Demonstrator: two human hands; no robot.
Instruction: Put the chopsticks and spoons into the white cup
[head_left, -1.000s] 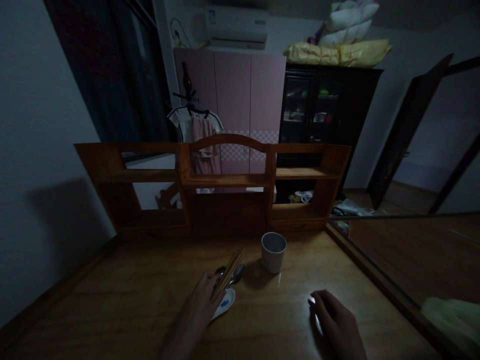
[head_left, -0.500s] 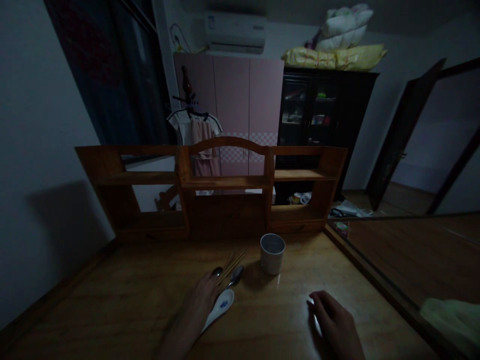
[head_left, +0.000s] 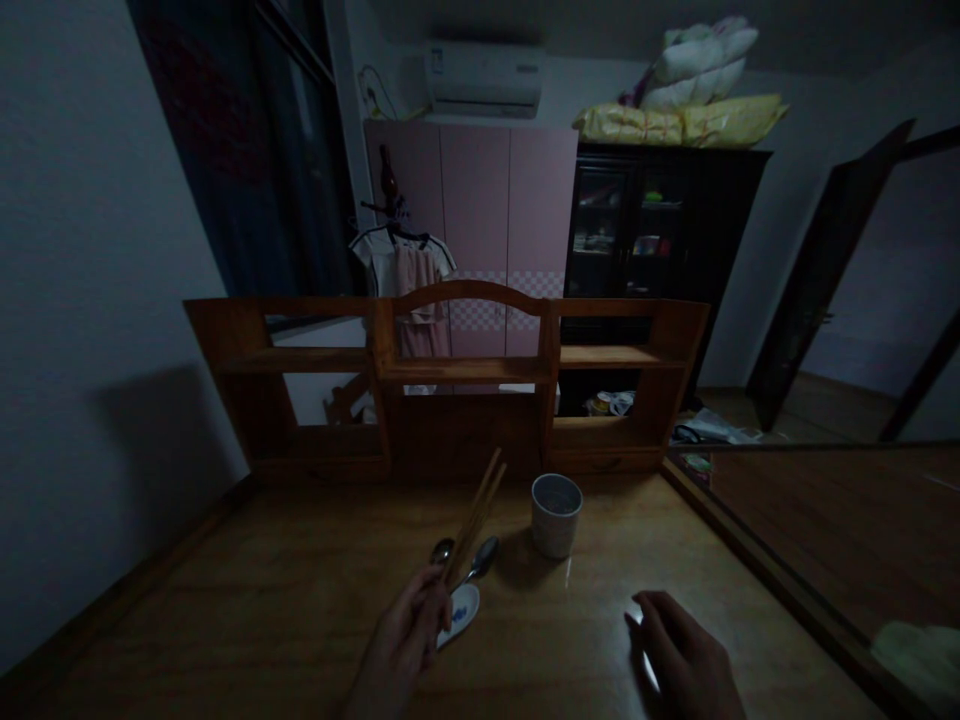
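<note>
My left hand point(head_left: 409, 625) is closed around the lower ends of several wooden chopsticks point(head_left: 480, 505), whose upper ends tilt up and away from the table. Beneath and beside it lie a white ceramic spoon point(head_left: 460, 608) with a blue mark and a metal spoon point(head_left: 485, 556). Another rounded metal piece point(head_left: 442, 551) shows just left of the chopsticks; its handle is hidden. To the right of these stands a light grey cup point(head_left: 556, 520). My right hand point(head_left: 686, 650) is low over the table at the right, fingers loosely bent, with nothing visible in it.
The wooden tabletop point(head_left: 300, 590) has a shelf unit point(head_left: 469, 375) along its back edge and a raised rim point(head_left: 750, 560) on the right. A wall point(head_left: 75, 400) bounds the left side. Pale cloth point(head_left: 919, 660) lies at the lower right.
My left hand has closed on the chopsticks and lifted them, so they now stand steeper. The view has shifted slightly. My right hand stays nearly in place.
</note>
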